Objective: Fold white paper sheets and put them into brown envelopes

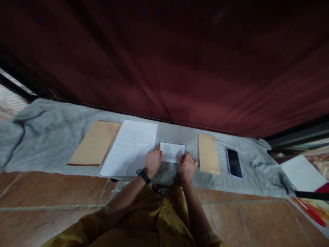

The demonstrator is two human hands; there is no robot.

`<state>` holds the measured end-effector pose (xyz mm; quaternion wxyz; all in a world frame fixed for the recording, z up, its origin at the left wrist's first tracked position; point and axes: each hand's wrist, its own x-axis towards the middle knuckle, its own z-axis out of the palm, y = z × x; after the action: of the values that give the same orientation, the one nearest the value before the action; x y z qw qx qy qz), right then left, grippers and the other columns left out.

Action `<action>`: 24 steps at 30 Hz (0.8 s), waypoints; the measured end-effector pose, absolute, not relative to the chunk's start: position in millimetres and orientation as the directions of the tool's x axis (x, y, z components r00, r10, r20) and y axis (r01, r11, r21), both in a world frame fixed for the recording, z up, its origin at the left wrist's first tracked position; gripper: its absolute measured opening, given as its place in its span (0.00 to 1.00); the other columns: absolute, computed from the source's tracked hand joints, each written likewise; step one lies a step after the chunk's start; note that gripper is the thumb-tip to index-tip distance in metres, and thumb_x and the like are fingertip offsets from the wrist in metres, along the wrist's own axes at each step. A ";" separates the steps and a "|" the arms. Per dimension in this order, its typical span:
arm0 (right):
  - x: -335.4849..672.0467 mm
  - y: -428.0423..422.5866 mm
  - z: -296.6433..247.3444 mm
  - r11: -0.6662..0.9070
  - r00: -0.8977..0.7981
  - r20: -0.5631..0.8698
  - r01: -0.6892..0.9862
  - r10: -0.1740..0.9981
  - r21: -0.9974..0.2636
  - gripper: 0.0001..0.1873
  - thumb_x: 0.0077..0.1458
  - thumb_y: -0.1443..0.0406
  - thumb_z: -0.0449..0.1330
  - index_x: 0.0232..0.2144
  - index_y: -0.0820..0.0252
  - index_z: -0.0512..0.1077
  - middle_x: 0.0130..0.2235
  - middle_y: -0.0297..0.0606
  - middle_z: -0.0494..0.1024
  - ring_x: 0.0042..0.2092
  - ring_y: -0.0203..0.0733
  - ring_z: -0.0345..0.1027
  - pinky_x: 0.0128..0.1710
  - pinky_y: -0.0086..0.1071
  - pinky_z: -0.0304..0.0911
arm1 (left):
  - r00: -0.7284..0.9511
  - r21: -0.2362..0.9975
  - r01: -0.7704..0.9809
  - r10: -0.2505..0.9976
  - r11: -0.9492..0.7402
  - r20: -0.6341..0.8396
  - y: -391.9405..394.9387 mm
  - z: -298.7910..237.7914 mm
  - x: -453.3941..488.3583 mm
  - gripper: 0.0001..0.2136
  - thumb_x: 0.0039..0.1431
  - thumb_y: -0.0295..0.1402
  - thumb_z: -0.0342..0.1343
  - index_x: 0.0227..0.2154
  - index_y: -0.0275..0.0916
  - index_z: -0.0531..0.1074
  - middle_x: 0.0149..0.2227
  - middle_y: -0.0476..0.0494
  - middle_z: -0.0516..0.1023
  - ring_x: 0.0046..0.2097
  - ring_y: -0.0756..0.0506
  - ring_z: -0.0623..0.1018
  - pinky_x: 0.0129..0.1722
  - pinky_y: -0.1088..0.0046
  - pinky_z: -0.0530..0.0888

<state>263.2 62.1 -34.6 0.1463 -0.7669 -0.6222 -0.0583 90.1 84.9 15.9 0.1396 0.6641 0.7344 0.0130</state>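
A small white folded sheet of paper (pixel 172 152) lies on the grey cloth in front of me. My left hand (pixel 153 160), with a dark watch on its wrist, has its fingers closed at the paper's left edge. At the right edge, the curled fingers of my right hand (pixel 187 166) grip the lower corner. Large white paper sheets (pixel 131 144) with a crease across them lie just left of my left hand. Beyond those sits a stack of brown envelopes (pixel 95 142). Another narrow brown envelope (pixel 208 154) rests to the right of my right hand.
A phone (pixel 234 163) with a light purple case lies right of the narrow envelope. The grey cloth (pixel 56 123) covers a long, narrow surface, with a dark red curtain (pixel 164 68) hanging behind it. Tiled floor (pixel 64 188) shows below. A white sheet (pixel 303 173) is at far right.
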 end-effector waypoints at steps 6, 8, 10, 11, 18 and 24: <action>263.4 61.6 -34.8 -0.173 0.209 0.277 0.974 0.938 -0.148 0.14 0.69 0.65 0.45 0.42 0.63 0.70 0.35 0.46 0.76 0.39 0.50 0.69 0.42 0.40 0.52 | -0.062 0.201 0.975 0.983 0.097 -0.173 83.7 17.2 91.1 0.20 0.71 0.34 0.40 0.59 0.29 0.64 0.39 0.31 0.81 0.41 0.40 0.81 0.38 0.68 0.73; 262.9 61.3 -35.0 -0.178 0.215 0.272 0.972 0.938 -0.154 0.14 0.69 0.65 0.45 0.42 0.63 0.70 0.35 0.46 0.76 0.40 0.50 0.69 0.43 0.40 0.52 | -0.049 0.201 0.976 0.985 0.081 -0.163 82.7 16.2 91.1 0.20 0.72 0.34 0.39 0.59 0.30 0.64 0.38 0.32 0.81 0.41 0.40 0.82 0.37 0.67 0.73; 262.4 61.3 -35.1 -0.182 0.221 0.257 0.969 0.941 -0.166 0.15 0.69 0.65 0.45 0.44 0.63 0.70 0.36 0.46 0.76 0.41 0.50 0.69 0.43 0.41 0.52 | -0.028 0.210 0.976 0.987 0.061 -0.157 81.7 14.3 90.9 0.20 0.72 0.34 0.37 0.58 0.31 0.65 0.37 0.33 0.81 0.40 0.40 0.82 0.37 0.67 0.73; 262.3 61.3 -35.1 -0.184 0.223 0.250 0.968 0.942 -0.172 0.15 0.69 0.65 0.45 0.46 0.63 0.70 0.36 0.47 0.76 0.42 0.50 0.69 0.44 0.41 0.52 | -0.020 0.213 0.976 0.987 0.053 -0.157 81.2 13.1 90.8 0.19 0.72 0.34 0.37 0.57 0.32 0.66 0.37 0.33 0.80 0.40 0.39 0.82 0.37 0.67 0.73; 265.2 61.1 -33.6 -0.143 0.174 0.204 0.977 0.963 -0.159 0.21 0.69 0.64 0.47 0.59 0.55 0.68 0.40 0.45 0.76 0.42 0.50 0.69 0.45 0.41 0.53 | 0.033 0.238 0.971 0.991 0.000 -0.132 79.9 8.8 90.3 0.19 0.72 0.33 0.37 0.57 0.34 0.66 0.39 0.33 0.80 0.40 0.39 0.81 0.38 0.65 0.74; 265.5 60.7 -33.9 -0.142 0.175 0.212 0.977 0.961 -0.160 0.22 0.68 0.64 0.46 0.59 0.56 0.69 0.39 0.46 0.75 0.41 0.51 0.68 0.45 0.42 0.53 | 0.158 0.208 0.964 0.987 -0.163 0.044 66.2 3.9 93.4 0.17 0.69 0.28 0.41 0.55 0.35 0.69 0.55 0.29 0.74 0.57 0.36 0.73 0.56 0.55 0.70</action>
<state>265.5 60.7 -33.9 0.1310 -0.7551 -0.6418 -0.0292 93.4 66.2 3.9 0.0653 0.7580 0.6435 0.0844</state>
